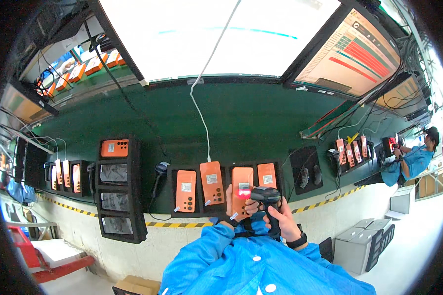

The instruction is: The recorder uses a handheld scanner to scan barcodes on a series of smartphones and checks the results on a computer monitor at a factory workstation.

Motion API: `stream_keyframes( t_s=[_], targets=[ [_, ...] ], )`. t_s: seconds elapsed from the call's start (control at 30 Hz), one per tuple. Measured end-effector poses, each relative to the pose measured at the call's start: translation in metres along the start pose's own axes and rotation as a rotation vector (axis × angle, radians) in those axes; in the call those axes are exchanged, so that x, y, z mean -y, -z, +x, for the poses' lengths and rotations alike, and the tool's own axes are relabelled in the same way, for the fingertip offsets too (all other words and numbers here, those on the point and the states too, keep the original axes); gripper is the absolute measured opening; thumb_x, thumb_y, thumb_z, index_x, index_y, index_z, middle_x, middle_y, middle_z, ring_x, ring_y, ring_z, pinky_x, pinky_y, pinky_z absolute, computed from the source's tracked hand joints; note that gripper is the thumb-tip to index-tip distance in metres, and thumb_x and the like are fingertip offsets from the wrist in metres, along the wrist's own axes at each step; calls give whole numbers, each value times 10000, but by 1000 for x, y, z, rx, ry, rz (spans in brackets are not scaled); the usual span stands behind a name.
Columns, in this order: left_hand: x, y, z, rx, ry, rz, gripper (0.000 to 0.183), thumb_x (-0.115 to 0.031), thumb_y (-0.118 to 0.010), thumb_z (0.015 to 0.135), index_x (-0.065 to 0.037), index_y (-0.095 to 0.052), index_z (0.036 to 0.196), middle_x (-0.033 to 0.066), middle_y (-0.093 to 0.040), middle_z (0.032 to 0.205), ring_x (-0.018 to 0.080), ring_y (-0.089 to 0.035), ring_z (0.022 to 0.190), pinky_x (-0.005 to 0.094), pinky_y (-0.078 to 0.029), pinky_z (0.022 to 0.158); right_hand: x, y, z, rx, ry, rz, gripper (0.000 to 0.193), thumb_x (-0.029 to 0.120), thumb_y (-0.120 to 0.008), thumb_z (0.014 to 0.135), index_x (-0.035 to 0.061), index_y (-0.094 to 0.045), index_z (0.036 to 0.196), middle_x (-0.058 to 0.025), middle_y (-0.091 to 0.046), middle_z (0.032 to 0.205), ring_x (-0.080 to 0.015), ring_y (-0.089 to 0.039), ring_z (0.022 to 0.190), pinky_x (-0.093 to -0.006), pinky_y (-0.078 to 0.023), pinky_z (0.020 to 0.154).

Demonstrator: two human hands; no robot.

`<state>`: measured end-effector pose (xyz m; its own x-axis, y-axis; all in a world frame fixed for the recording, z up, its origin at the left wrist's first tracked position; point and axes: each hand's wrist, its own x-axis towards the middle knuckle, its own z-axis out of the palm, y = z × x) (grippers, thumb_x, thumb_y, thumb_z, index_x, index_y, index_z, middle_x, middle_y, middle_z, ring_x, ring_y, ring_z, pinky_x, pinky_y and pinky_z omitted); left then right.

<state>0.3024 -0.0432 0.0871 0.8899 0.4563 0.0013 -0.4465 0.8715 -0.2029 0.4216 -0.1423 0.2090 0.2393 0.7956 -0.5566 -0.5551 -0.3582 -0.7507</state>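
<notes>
An orange smartphone [242, 179], back side up, is gripped along its edge by my left hand [229, 200], whose fingers partly hide behind it. My right hand [284, 220] is closed around the handle of a black handheld barcode scanner [266, 195]. Red light from the scanner falls on the white label on the phone's back. Beside the left hand, another orange phone [212, 179] is plugged into a white cable [205, 123]. More orange phones lie to its left [186, 184] and behind the scanner [267, 173], on a black foam tray [176, 178].
A black tray [138, 196] with one orange phone and several wrapped dark pieces stands at left. A second scanner [159, 174] rests on the green bench [172, 110]. Monitors [349, 54] line the back. A person [411, 160] in blue works at far right. Grey boxes [352, 248] stand below.
</notes>
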Motion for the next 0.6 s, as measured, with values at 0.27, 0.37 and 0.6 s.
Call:
stream_keyframes(
  t_s=[0.27,0.37,0.6],
  targets=[
    [5,5,0,70,41,22,764,-713,-344,834,-41,-510,1158,21,-419,657,125,-388,536,264,-333,489,-1,2,-2,-4,15,1,334,131,-584,905,119,-389,1176,-26,-515,910,-122,-542,670,-260,-441,487],
    [8,6,-1,-44,102,130,661,-680,-367,845,-52,-516,989,19,-414,639,118,-355,530,259,-305,487,-4,7,-1,3,18,5,345,130,-587,903,117,-386,1183,-27,-523,902,-122,-542,665,-260,-445,489],
    [5,9,0,-239,90,221,914,-826,-303,724,-25,-513,1110,3,-433,621,109,-305,436,233,-227,395,-11,14,2,-101,14,-109,327,171,-591,902,130,-399,1164,-23,-536,827,-130,-548,620,-260,-456,497]
  ],
)
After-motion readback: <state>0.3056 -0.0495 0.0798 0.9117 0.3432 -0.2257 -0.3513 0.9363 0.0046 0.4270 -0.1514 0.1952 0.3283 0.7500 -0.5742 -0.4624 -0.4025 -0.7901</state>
